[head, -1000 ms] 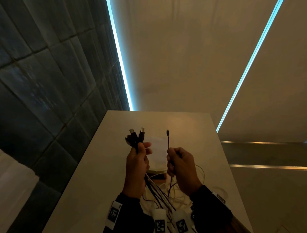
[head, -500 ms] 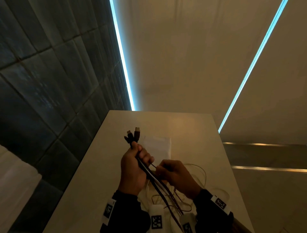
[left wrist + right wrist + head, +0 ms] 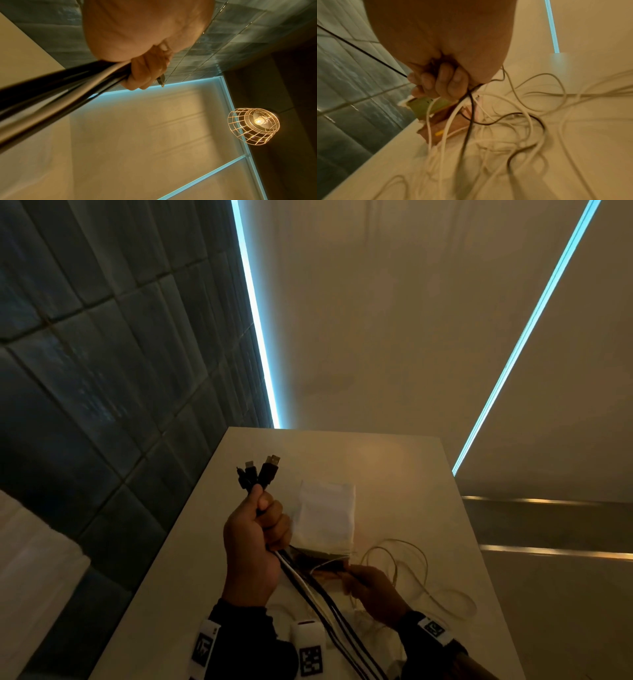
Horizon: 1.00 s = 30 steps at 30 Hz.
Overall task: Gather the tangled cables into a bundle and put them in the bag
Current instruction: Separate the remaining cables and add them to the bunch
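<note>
Fingers of the left hand (image 3: pixel 253 546) curl tight round a bunch of black and white cables (image 3: pixel 318 594), thumb pressed over them. Above the fist the plug ends (image 3: pixel 260 474) stick up, one with a bare metal tip; below it the cords run down toward the wrists. Lower and to the right, the right hand (image 3: pixel 373 590) has its fingers (image 3: pixel 443 82) curled, pinching thin white and dark cords at the mouth of the white bag (image 3: pixel 325 515), which lies flat on the pale table (image 3: pixel 411 474) just beyond those fingertips. Loose white cable loops (image 3: pixel 404 563) sprawl on the table right of that hand.
</note>
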Tool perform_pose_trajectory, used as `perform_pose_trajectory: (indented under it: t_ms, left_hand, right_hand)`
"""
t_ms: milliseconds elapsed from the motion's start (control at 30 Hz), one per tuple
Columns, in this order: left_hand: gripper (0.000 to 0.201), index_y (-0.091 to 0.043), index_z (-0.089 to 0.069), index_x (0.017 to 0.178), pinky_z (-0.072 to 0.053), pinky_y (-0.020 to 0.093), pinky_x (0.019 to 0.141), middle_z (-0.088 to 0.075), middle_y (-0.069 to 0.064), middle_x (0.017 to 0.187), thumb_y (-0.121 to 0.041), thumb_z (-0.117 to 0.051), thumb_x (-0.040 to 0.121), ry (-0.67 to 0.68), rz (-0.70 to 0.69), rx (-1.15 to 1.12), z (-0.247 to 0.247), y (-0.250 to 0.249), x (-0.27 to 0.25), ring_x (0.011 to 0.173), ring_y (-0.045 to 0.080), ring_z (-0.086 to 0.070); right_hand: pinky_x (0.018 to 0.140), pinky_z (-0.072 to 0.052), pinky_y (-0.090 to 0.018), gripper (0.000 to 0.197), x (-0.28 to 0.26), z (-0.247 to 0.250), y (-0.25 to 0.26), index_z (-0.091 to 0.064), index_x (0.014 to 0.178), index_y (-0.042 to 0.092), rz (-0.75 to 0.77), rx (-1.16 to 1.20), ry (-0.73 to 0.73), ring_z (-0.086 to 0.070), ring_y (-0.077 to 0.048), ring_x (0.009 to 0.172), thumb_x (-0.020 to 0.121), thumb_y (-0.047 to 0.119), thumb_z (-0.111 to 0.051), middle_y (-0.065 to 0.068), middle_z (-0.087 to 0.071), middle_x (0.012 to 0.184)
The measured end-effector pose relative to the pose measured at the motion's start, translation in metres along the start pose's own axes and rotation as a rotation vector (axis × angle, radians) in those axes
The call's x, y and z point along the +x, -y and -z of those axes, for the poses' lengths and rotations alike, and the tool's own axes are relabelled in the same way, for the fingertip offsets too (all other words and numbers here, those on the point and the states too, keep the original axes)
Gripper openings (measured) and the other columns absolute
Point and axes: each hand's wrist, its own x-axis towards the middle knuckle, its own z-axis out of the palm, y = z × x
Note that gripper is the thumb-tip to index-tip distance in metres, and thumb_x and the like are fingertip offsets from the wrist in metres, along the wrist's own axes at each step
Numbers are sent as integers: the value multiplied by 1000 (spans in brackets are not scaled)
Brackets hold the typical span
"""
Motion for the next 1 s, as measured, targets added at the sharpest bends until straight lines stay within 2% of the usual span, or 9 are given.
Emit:
perform_pose_trajectory:
  t_ms: [100, 200, 300, 433, 533, 700, 767, 867, 1000]
  left_hand:
    - [41, -18, -39, 64, -16, 20, 36, -26, -8, 46, -28, -33, 103, -44, 10, 52, 5, -4, 0, 36, 6, -17]
    - [36, -17, -40, 67, -20, 18, 35, -39, -3, 46, -30, -37, 101, -84, 76, 200, 8, 3, 2, 34, 8, -24]
    - [36, -16, -40, 68, -34, 23, 41, -67, 12, 62, -29, -37, 102, -113, 160, 296, 6, 13, 0, 44, 17, -50]
    - [40, -15, -40, 67, -57, 36, 63, -73, 23, 98, -32, -36, 102, -33, 251, 239, -6, 15, -4, 88, 34, -68]
    - [40, -15, -42, 65, -53, 46, 80, -71, 18, 88, -33, -37, 101, 26, 257, 110, -13, 12, -6, 81, 33, -67]
    - [36, -17, -40, 63, -30, 26, 49, -32, -4, 54, -29, -39, 97, 89, 166, -76, -14, 9, -5, 47, 11, -28]
    - [37, -18, -38, 64, -26, 24, 45, -30, -6, 53, -28, -36, 99, 90, 119, -37, -12, 6, -5, 45, 10, -25]
    - [37, -18, -37, 65, -26, 23, 42, -29, -6, 53, -27, -35, 100, 68, 82, -22, -7, 2, -6, 44, 9, -24]
    - [38, -18, -38, 64, -25, 23, 41, -28, -7, 52, -26, -34, 101, 40, 73, 3, -4, -2, -6, 43, 9, -23]
  right_hand:
    - [64, -43, -34, 34, 3, 2, -11, -57, 59, 36, -130, -56, -36, -47, -1, 54, 89, 22, -52, 10, -51, 57]
    - [49, -39, -32, 19, 4, 15, 32, -61, 71, 16, -196, 234, -163, -44, -13, 48, 89, 24, -59, -2, -51, 59]
    - [42, -37, -23, 16, -3, 34, 92, -61, 80, 1, -32, 542, -154, -44, -11, 44, 90, 13, -62, -3, -52, 58]
    - [66, -58, -38, 10, -24, 39, 144, -60, 85, -4, 141, 650, 57, -65, -24, 71, 90, 5, -60, -13, -69, 81]
    - [68, -51, -50, 10, -28, 37, 145, -66, 80, 7, 180, 602, 16, -62, -45, 75, 87, 15, -67, -22, -69, 90]
    - [64, -54, -36, 15, -15, 31, 108, -66, 76, 7, 161, 520, 36, -60, -21, 67, 90, 13, -64, -2, -66, 69]
    - [70, -57, -38, 18, -10, 27, 85, -66, 77, 3, 151, 469, -13, -62, -20, 71, 90, 14, -63, -6, -65, 71]
    - [57, -42, -17, 22, -5, 22, 50, -65, 70, 4, 136, 374, -80, -51, -2, 54, 91, 7, -60, 7, -57, 57]
    - [53, -35, -25, 28, 0, 14, 15, -60, 70, 0, 100, 312, -121, -42, -9, 52, 91, 18, -59, -2, -47, 56]
